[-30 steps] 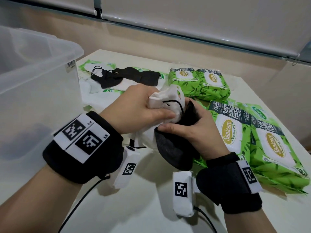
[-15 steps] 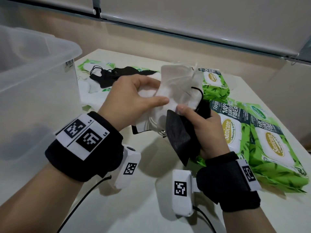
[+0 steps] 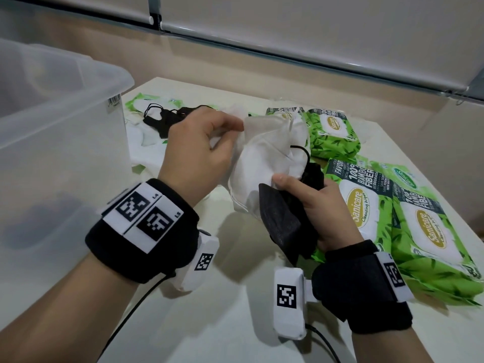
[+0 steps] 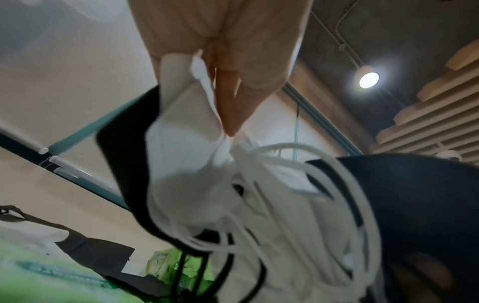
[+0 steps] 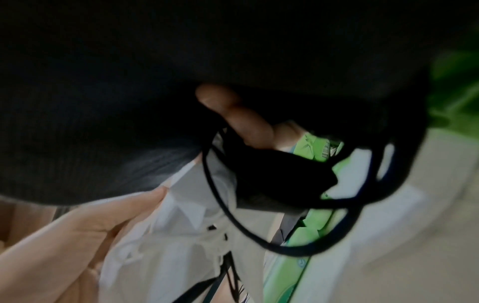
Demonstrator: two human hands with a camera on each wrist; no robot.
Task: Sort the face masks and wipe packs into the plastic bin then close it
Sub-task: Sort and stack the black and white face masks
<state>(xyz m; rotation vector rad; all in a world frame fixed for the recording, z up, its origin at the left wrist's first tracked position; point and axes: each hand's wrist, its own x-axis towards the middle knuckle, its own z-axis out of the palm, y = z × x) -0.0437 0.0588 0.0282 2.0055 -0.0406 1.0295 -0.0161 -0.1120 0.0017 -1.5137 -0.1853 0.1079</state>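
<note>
My left hand (image 3: 209, 150) pinches the upper corner of a bunch of white face masks (image 3: 264, 155) held above the table's middle; the left wrist view shows that pinch on the white masks (image 4: 186, 147), with their ear loops tangled below. My right hand (image 3: 314, 200) grips black face masks (image 3: 285, 221), thumb on top, and the black fabric hangs down over the wrist. In the right wrist view the black masks (image 5: 155, 82) fill most of the picture. Black and white loops are entangled between the two bunches. The clear plastic bin (image 3: 60, 132) stands at the left, open on top.
Green wipe packs (image 3: 408, 226) lie at the right of the white table (image 3: 209, 323), with more wipe packs (image 3: 332, 132) behind. Further black masks (image 3: 167, 119), white masks and a green pack lie at the back beside the bin. A dark shape shows through the bin wall.
Both hands have lifted and spread apart: the left draws the white masks up and away from the black ones, which the right hand keeps lower. The white bunch has unfolded.
</note>
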